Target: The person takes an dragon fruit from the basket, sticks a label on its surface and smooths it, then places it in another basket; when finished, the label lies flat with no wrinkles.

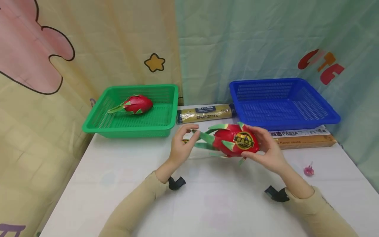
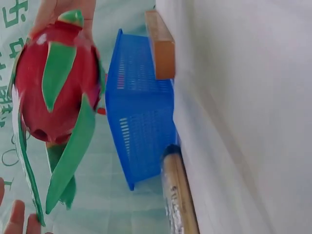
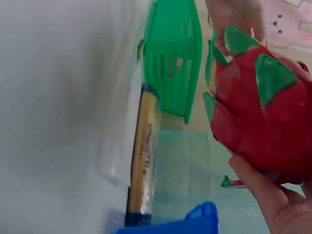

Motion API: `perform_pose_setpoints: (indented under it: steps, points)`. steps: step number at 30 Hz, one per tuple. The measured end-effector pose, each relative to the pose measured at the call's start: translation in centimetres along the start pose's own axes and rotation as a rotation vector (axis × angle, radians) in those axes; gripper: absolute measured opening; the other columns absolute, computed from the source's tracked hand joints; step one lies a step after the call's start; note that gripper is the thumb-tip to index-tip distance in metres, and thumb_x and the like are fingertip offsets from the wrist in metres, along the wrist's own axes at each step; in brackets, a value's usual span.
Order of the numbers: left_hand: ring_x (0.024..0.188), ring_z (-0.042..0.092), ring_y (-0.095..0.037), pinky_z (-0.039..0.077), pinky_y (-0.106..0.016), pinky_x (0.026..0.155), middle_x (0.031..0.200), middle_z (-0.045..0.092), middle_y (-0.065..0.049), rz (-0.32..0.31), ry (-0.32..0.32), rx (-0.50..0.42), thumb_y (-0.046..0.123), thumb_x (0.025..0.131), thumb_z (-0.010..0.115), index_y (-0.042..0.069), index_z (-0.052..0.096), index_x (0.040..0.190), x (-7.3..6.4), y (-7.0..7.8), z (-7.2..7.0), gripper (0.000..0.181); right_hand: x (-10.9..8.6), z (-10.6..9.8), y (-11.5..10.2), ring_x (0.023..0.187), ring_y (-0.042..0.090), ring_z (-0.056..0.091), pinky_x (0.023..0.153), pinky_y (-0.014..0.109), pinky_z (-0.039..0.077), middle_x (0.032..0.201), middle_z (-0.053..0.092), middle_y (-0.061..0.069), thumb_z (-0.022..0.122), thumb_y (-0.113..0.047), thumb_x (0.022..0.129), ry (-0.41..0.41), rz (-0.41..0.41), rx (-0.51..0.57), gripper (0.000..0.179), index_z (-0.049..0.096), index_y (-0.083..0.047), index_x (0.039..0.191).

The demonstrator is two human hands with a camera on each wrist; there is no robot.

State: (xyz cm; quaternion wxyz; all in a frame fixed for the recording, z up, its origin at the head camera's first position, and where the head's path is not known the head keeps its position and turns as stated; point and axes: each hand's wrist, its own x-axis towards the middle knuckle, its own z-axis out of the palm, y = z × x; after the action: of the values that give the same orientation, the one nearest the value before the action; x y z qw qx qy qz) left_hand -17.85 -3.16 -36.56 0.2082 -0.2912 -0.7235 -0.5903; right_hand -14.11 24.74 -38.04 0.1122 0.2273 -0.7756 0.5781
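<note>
A red dragon fruit with green leaves and a round black-and-gold sticker is held above the white table. My right hand grips its rounded end, thumb below the sticker, as the right wrist view also shows. On the other side my left hand pinches the tip of a long leaf between thumb and fingers. In the left wrist view the leaf tips reach my left fingers. Another dragon fruit lies in the green basket at the back left.
A blue basket stands at the back right. Between the baskets lies a spaghetti pack. A pasta box lies before the blue basket. A small pink item is to the right. Part of a round dark-and-yellow item shows behind my left hand.
</note>
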Motion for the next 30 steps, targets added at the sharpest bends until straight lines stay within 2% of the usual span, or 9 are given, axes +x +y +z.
perform_pose_setpoints:
  steps: [4, 7, 8, 11, 14, 15, 18, 24, 30]
  points:
    - [0.101, 0.052, -0.038, 0.041, -0.053, 0.083, 0.104, 0.058, -0.027, 0.003, 0.087, -0.031, -0.012, 0.085, 0.058, -0.012, 0.060, 0.093, 1.9, 0.6, 1.3, 0.008, 1.5, -2.7, -0.3, 0.127, 0.011, 0.039, 0.086, 0.016, 0.046, 0.142, 0.042, 0.001, 0.068, 0.020, 0.073, 0.086, -0.043, 0.054, 0.078, 0.035, -0.002, 0.141]
    - [0.096, 0.054, -0.038, 0.045, -0.050, 0.080, 0.101, 0.059, -0.027, -0.044, 0.072, -0.064, -0.010, 0.086, 0.057, -0.013, 0.060, 0.096, 3.2, 0.1, 2.5, 0.010, 2.6, -4.6, -0.3, 0.129, 0.013, 0.038, 0.089, 0.013, 0.042, 0.143, 0.040, 0.003, 0.067, 0.018, 0.074, 0.162, -0.036, -0.018, 0.078, 0.036, -0.005, 0.142]
    - [0.093, 0.056, -0.037, 0.047, -0.046, 0.079, 0.100, 0.059, -0.026, -0.072, 0.047, -0.072, -0.008, 0.087, 0.058, -0.012, 0.060, 0.097, 3.6, -0.1, 3.0, 0.011, 2.9, -5.1, -0.2, 0.130, 0.014, 0.037, 0.090, 0.012, 0.041, 0.143, 0.040, 0.004, 0.068, 0.017, 0.075, 0.190, -0.024, -0.054, 0.079, 0.035, -0.007, 0.143]
    - [0.089, 0.059, -0.036, 0.050, -0.036, 0.076, 0.101, 0.061, -0.023, -0.173, -0.087, -0.096, -0.001, 0.088, 0.060, -0.010, 0.060, 0.102, 4.7, -2.4, 5.0, 0.017, 4.1, -6.8, 0.3, 0.132, 0.016, 0.036, 0.084, 0.012, 0.044, 0.145, 0.037, 0.003, 0.068, 0.010, 0.079, 0.264, 0.047, -0.171, 0.079, 0.033, -0.014, 0.146]
    - [0.091, 0.060, -0.031, 0.050, -0.029, 0.076, 0.106, 0.063, -0.019, -0.278, -0.211, -0.107, 0.006, 0.089, 0.063, -0.006, 0.062, 0.107, 5.4, -4.7, 7.4, 0.022, 5.2, -8.3, 1.1, 0.133, 0.018, 0.035, 0.083, 0.014, 0.045, 0.147, 0.036, 0.002, 0.068, 0.002, 0.082, 0.325, 0.115, -0.215, 0.077, 0.032, -0.019, 0.147]
    - [0.092, 0.061, -0.030, 0.049, -0.027, 0.078, 0.107, 0.064, -0.017, -0.306, -0.237, -0.118, 0.008, 0.089, 0.064, -0.005, 0.063, 0.108, 5.6, -5.5, 8.2, 0.023, 5.6, -8.7, 1.4, 0.133, 0.018, 0.034, 0.083, 0.015, 0.045, 0.147, 0.036, 0.001, 0.068, -0.001, 0.083, 0.341, 0.141, -0.225, 0.076, 0.031, -0.021, 0.147]
    - [0.093, 0.061, -0.021, 0.048, -0.023, 0.079, 0.107, 0.066, -0.012, -0.374, -0.266, -0.135, 0.014, 0.088, 0.066, 0.000, 0.065, 0.111, 6.1, -6.3, 9.9, 0.026, 6.6, -9.6, 2.4, 0.134, 0.016, 0.033, 0.091, 0.023, 0.043, 0.148, 0.034, 0.000, 0.068, -0.012, 0.086, 0.369, 0.209, -0.268, 0.075, 0.028, -0.023, 0.148]
    - [0.086, 0.060, -0.009, 0.048, -0.018, 0.074, 0.106, 0.066, -0.003, -0.428, -0.274, -0.113, 0.022, 0.087, 0.069, 0.008, 0.068, 0.109, 6.7, -6.5, 12.3, 0.027, 8.2, -11.1, 4.5, 0.133, 0.022, 0.034, 0.101, 0.037, 0.038, 0.150, 0.031, 0.004, 0.068, -0.029, 0.086, 0.345, 0.314, -0.376, 0.077, 0.024, -0.022, 0.150]
    - [0.082, 0.058, -0.005, 0.048, -0.017, 0.070, 0.101, 0.067, 0.004, -0.480, -0.232, -0.017, 0.027, 0.085, 0.071, 0.012, 0.072, 0.105, 7.1, -6.6, 13.2, 0.025, 9.2, -12.6, 5.9, 0.128, 0.038, 0.034, 0.098, 0.053, 0.036, 0.149, 0.029, 0.017, 0.067, -0.033, 0.087, 0.192, 0.352, -0.475, 0.081, 0.019, -0.019, 0.151]
